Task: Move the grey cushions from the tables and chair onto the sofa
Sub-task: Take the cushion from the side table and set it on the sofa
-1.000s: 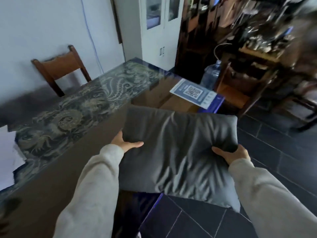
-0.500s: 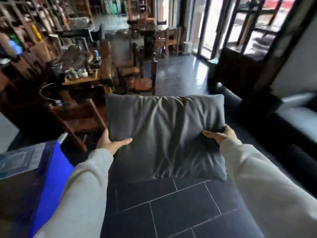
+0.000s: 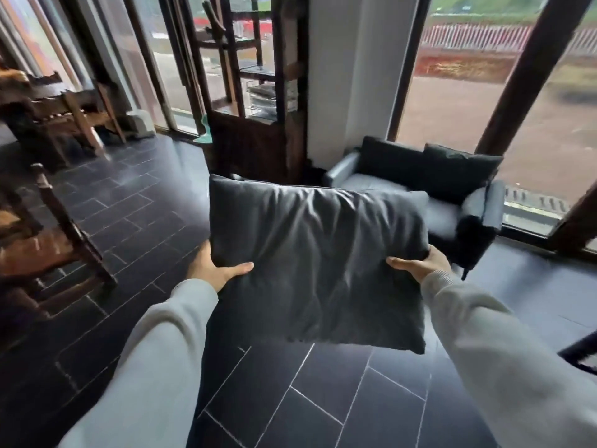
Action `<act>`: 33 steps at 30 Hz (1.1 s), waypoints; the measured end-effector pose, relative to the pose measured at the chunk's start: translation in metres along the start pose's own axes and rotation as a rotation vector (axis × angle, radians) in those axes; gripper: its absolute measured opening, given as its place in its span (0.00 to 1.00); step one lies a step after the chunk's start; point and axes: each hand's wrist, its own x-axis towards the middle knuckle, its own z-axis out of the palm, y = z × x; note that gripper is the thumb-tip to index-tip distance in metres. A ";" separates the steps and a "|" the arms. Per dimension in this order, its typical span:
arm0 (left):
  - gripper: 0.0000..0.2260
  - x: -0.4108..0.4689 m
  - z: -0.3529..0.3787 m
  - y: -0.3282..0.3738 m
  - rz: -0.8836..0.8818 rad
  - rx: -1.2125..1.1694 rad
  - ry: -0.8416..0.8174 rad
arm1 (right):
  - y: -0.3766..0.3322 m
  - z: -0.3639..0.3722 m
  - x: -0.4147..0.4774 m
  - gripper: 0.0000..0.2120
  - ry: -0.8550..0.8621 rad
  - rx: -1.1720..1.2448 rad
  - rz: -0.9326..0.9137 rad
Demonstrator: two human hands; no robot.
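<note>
Two hands are carrying one grey cushion (image 3: 318, 263) in mid-air over the tiled floor (image 3: 323, 399), well short of the sofa (image 3: 387, 185)
- Left hand (image 3: 211, 270): gripping the cushion's left edge, thumb lying across the top face, fingers hidden underneath
- Right hand (image 3: 420, 265): closing on the right edge in the same way, thumb on top
- Sofa: standing by the window (image 3: 484, 101) ahead and to the right, already bearing two dark back cushions (image 3: 429, 169); seat is showing free room
- Chair (image 3: 58, 240): wooden, standing near on the left
- Risks, as judged: cushion is blocking the view of the floor ahead, so tripping is possible; soft filling is sagging, so an edge-only grip could be slipping; a long toss could be landing it on the floor
</note>
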 end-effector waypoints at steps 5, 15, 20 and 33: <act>0.54 0.128 0.060 0.073 0.151 0.031 -0.148 | -0.014 -0.024 0.070 0.34 0.181 0.058 0.059; 0.54 0.315 0.211 0.177 0.214 0.036 -0.351 | -0.020 -0.065 0.236 0.37 0.338 0.141 0.143; 0.47 0.408 0.282 0.220 0.183 0.053 -0.348 | -0.034 -0.080 0.356 0.31 0.288 0.229 0.137; 0.47 0.652 0.397 0.322 0.110 0.012 -0.342 | -0.103 -0.078 0.673 0.16 0.203 0.430 0.270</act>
